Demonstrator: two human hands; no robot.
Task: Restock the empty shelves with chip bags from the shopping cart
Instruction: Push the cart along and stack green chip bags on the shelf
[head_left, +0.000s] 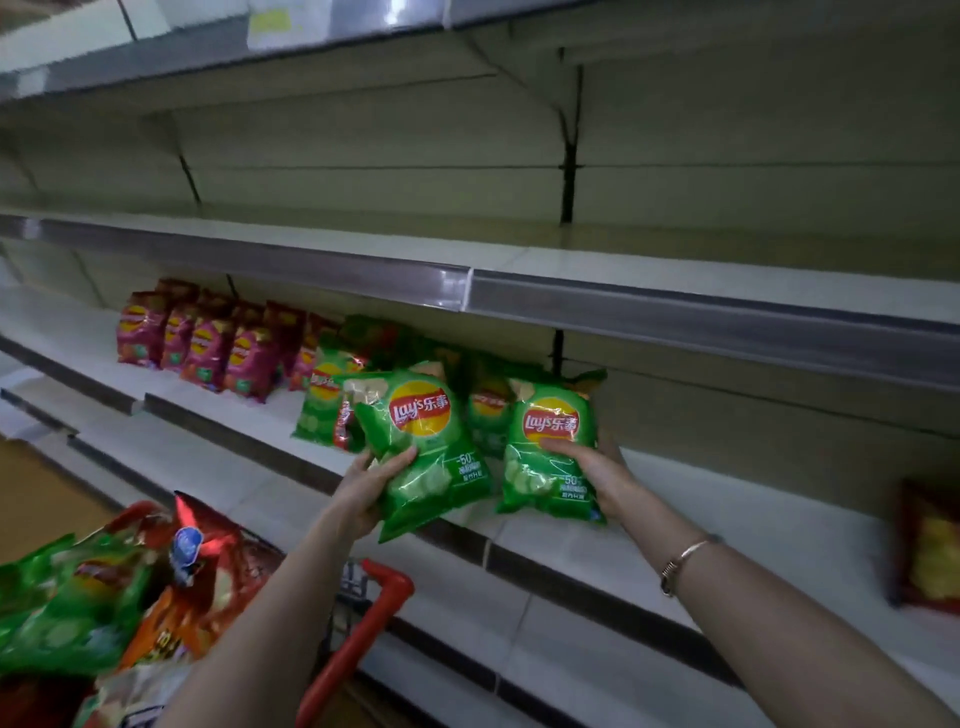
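Observation:
My left hand (371, 480) grips a green chip bag (423, 447) by its lower left side, holding it tilted just above the front edge of the middle shelf (675, 525). My right hand (592, 467) holds a second green chip bag (553, 441) that stands on that shelf. More green bags (324, 405) stand behind and to the left. A row of magenta-red bags (208, 343) fills the shelf further left. The shopping cart (384, 597) with its red handle sits at the lower left, piled with green and red bags (67, 597).
The shelf above (571, 249) is bare, and so is the top shelf. A red and yellow bag (930, 545) lies at the far right of the middle shelf. Lower shelves (467, 613) run beneath my arms. A strip of floor shows at the left.

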